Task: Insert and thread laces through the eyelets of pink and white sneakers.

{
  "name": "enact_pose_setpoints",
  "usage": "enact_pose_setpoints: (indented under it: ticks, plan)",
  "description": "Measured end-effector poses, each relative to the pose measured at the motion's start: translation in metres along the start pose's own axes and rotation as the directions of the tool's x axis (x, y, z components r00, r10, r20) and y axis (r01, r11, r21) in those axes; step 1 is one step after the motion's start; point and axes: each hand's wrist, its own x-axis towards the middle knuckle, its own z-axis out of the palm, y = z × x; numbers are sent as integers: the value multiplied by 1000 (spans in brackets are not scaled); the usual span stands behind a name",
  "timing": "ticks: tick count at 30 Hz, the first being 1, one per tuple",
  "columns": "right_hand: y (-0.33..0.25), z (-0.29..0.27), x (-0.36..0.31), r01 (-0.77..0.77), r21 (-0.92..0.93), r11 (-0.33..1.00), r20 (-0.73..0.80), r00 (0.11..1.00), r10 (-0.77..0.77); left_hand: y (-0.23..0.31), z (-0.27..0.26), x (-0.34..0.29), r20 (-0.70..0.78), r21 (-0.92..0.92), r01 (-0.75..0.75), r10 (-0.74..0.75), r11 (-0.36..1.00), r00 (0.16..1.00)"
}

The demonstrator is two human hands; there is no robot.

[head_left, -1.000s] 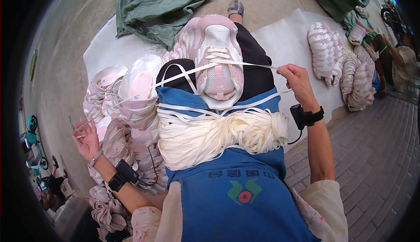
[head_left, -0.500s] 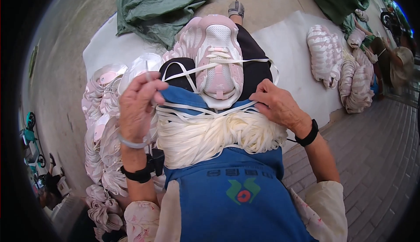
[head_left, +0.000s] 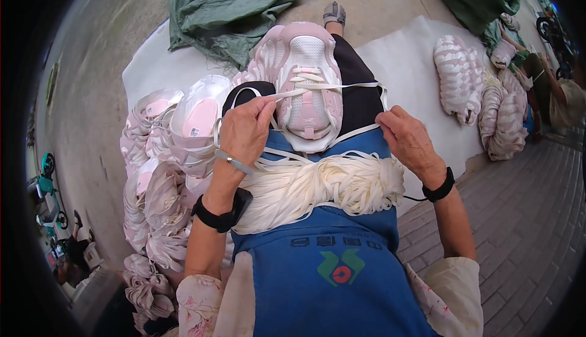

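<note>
A pink and white sneaker [head_left: 298, 116] rests between my knees, toe pointing away from me. A cream shoelace [head_left: 334, 85] is threaded through its upper eyelets, with one length running out to each side. My left hand [head_left: 245, 128] is closed, pinching the left length beside the shoe's collar. To the right of the shoe, the fingertips of my right hand [head_left: 410, 140] pinch the lace near where it bends down over my dark trouser leg. A thick bundle of loose cream laces [head_left: 305, 192] lies across my lap on the blue apron [head_left: 287, 276].
Stacked pink and white shoe uppers [head_left: 149, 184] crowd my left side; more piles [head_left: 459, 81] lie on a white sheet [head_left: 400, 56] at right. A green tarp [head_left: 235, 10] is heaped ahead. Another person [head_left: 558, 96] sits at far right. Grey paving [head_left: 506, 233] borders the sheet.
My left hand has moved right, toward the shoe, and closed on the lace, drawing it into a straighter line. My right hand has shifted slightly right and up.
</note>
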Motion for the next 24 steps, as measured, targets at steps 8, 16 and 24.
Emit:
enact_pose_setpoints:
  ticks: [8, 16, 24]
  plan:
    - [-43, 13, 10, 141, 82, 987, -7, 990, -140, -21, 9, 21, 19, 56, -12, 11, 998, 1000]
    - [-28, 20, 18, 144, 31, 989, 47, 988, -146, -25, 12, 33, 161, -81, 22, -9, 997, 987]
    - [-31, 20, 15, 111, 90, 990, -135, 986, -98, -3, 0, 42, 345, -354, 518, -406, 779, 846]
